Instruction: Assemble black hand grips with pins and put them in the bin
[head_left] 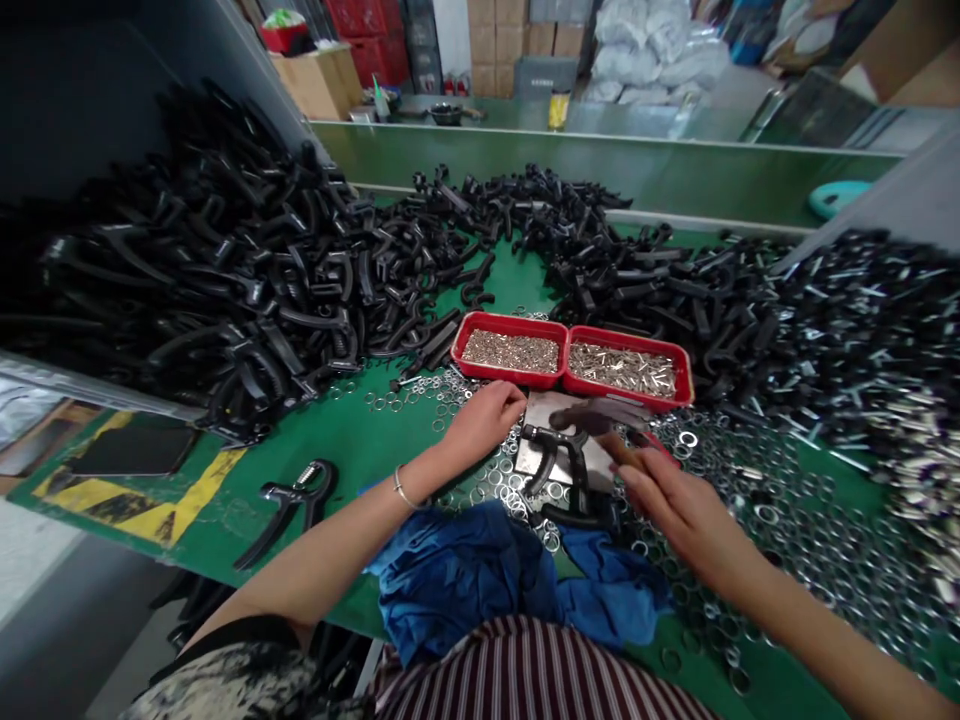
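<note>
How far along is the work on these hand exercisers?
One assembled exerciser lies on the green mat. A second exerciser sits on a metal plate between the left hand and right hand. Remaining: heaps of black handles, washers, and two red trays of small metal parts.

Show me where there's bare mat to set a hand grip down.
Bare green mat lies left of the left hand, between the black handle pile and the lying hand grip. A smaller patch sits behind the red tray. Metal rings crowd around the right hand.
</note>
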